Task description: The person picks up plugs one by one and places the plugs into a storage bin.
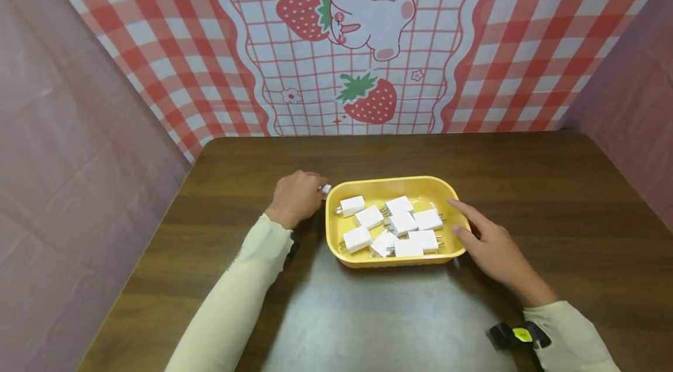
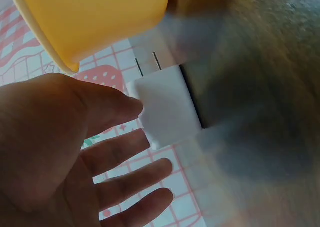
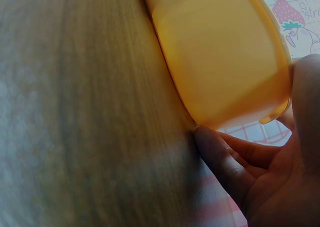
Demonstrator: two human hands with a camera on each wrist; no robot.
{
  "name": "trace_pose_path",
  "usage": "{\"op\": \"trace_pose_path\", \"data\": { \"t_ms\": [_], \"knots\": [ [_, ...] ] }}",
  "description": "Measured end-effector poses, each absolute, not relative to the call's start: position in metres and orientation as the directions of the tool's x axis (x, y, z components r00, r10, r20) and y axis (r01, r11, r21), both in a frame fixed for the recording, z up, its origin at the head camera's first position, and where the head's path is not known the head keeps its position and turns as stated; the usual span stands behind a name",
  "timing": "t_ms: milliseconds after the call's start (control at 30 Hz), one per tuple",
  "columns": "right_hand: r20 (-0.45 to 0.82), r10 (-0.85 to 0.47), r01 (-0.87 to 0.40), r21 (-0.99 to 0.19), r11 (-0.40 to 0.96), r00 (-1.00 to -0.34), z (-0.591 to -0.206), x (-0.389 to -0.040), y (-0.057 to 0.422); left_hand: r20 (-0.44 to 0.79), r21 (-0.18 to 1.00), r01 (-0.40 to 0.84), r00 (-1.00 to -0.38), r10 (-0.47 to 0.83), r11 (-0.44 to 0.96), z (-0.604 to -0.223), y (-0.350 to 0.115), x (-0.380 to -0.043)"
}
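Observation:
Thumb and index finger of my left hand (image 1: 297, 197) pinch a white charger plug (image 2: 165, 107) just outside the left end of a yellow plastic tub (image 1: 394, 181). In the left wrist view its two metal prongs point up toward the tub wall, and the other fingers spread loosely below. Several more white charger plugs (image 1: 370, 217) lie jumbled inside the tub. At the tub's right end, my right hand (image 1: 489, 246) holds the side, with the thumb over the rim. Other fingertips (image 3: 205, 137) reach the tub's lower edge in the right wrist view.
Under the tub is a dark wooden table (image 1: 252, 156). A red-and-white checked cloth (image 1: 368, 68) with strawberries hangs behind it. Pinkish sheets (image 1: 79, 127) stand at both sides. A dark strap (image 1: 520, 335) with a yellow-green patch circles the right wrist.

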State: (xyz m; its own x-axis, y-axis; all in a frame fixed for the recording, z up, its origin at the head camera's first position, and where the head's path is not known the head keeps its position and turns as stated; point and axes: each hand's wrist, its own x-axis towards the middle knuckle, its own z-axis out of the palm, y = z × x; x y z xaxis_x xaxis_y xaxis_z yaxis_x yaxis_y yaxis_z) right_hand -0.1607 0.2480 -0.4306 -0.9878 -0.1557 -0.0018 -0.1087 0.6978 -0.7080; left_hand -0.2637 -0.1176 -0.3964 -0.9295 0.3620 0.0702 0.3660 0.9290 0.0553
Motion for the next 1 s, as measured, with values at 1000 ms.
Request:
{"op": "trace_pose_path", "data": {
  "t_ms": [1000],
  "knots": [
    [-0.003,-0.16,-0.113,-0.696,0.709,-0.987,-0.432,-0.162,0.248,0.051,0.146,0.311,-0.95,0.307,0.939,-0.414,-0.129,-0.257]
  ]
}}
